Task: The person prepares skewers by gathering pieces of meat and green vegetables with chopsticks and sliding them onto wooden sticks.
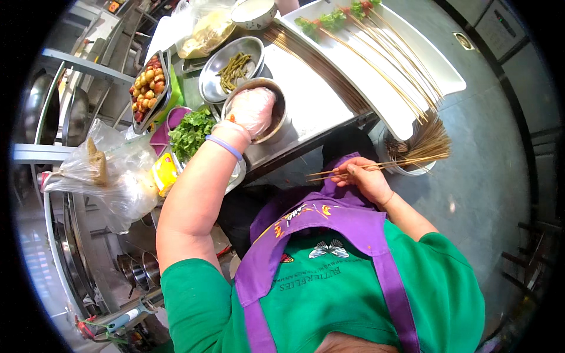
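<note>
My left hand point(253, 111), in a clear plastic glove, reaches down into a round metal pot point(282, 114); its fingers and what they touch are hidden. Below the white tray, my right hand point(358, 175) holds a few thin bamboo skewers point(322, 175) between thumb and fingers. Those skewers point left, and their far ends lie over a white bucket point(412, 171) packed with more skewers point(426, 143). On the long white tray point(441, 77) lie several skewers with green leaves and red pieces point(333, 21) at their far ends.
Beside the pot are a metal bowl of green beans point(234, 73), leafy herbs point(192, 130) and a container of small potatoes point(148, 88). A patterned bowl point(254, 13) stands at the back. Loose skewers point(318, 70) lie along the tray. Plastic bags point(119, 176) hang at left.
</note>
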